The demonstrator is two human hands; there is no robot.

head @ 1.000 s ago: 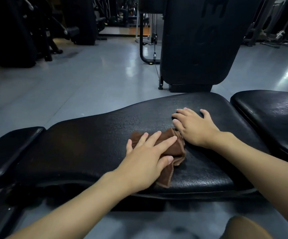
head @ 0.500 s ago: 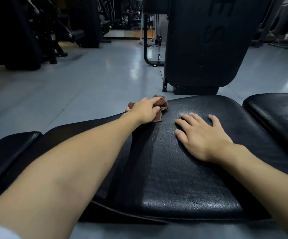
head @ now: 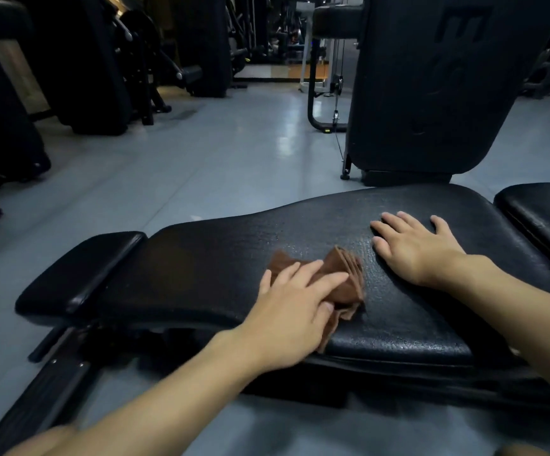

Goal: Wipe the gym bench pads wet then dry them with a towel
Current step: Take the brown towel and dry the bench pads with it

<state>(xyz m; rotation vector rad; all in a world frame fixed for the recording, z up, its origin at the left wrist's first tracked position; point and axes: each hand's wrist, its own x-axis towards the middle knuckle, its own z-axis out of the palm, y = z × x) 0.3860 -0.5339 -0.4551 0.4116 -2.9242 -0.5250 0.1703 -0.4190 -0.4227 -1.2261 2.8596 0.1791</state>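
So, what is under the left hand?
A brown cloth, lying on the bench pad. The left hand covers its near part, so that part cannot be seen.

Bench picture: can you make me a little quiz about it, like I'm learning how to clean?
1. True or false: the left hand presses the cloth onto the big bench pad.
2. Pick one. The right hand is: A) holding a bottle, B) lying flat on the pad beside the cloth, C) up in the air.
3. What colour is the cloth?

Key: 1 true; 2 B; 3 brown.
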